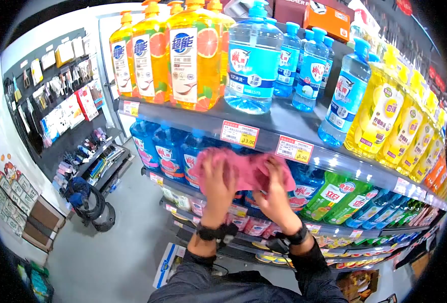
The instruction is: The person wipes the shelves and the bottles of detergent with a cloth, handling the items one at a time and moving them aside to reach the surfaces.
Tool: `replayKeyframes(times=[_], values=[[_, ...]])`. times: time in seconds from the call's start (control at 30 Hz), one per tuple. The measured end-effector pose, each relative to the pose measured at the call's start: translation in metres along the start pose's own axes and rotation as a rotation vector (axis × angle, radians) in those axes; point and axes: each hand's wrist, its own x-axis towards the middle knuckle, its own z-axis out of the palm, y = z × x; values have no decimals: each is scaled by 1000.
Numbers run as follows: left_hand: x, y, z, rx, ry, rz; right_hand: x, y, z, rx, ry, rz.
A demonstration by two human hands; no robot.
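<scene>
A pink cloth (241,170) is spread between my two hands, in front of the shelf just below the price tags. My left hand (218,184) grips its left part, with the fingers bent over the fabric. On the right part, my right hand (274,194) holds the cloth with curled fingers. Behind the cloth stand blue bottles (165,151) on the second shelf, partly hidden by it. Above my hands is the top shelf's edge with a price tag (239,134) and another price tag (294,149). Both wrists wear black bands.
Orange bottles (190,55), a large blue bottle (254,60) and yellow bottles (377,111) line the top shelf. Green bottles (329,197) stand lower right. At left are a wall rack (57,96) and a dark coiled item (89,204) on the floor. A box (169,265) lies by the shelf base.
</scene>
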Motion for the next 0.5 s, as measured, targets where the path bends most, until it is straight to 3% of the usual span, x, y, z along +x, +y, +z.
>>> replayKeyframes(times=[0.07, 0.17, 0.2, 0.27, 0.37, 0.43, 0.5], values=[[18, -21, 3, 48, 89, -15, 21, -7, 23, 174, 51, 50], [37, -41, 9, -1, 4, 18, 45, 16, 56, 183, 149, -43], [40, -43, 11, -112, -65, -73, 50, 20, 59, 143, 191, -104], [44, -52, 16, -220, -125, -179, 57, 20, 59, 260, 164, -96], [53, -61, 24, -378, -163, -122, 65, 12, 57, 445, 173, -105], [63, -52, 21, -665, -376, -267, 66, 24, 55, 599, 28, 70], [73, -56, 21, -624, -425, -225, 70, 31, 60, 605, 28, 78]])
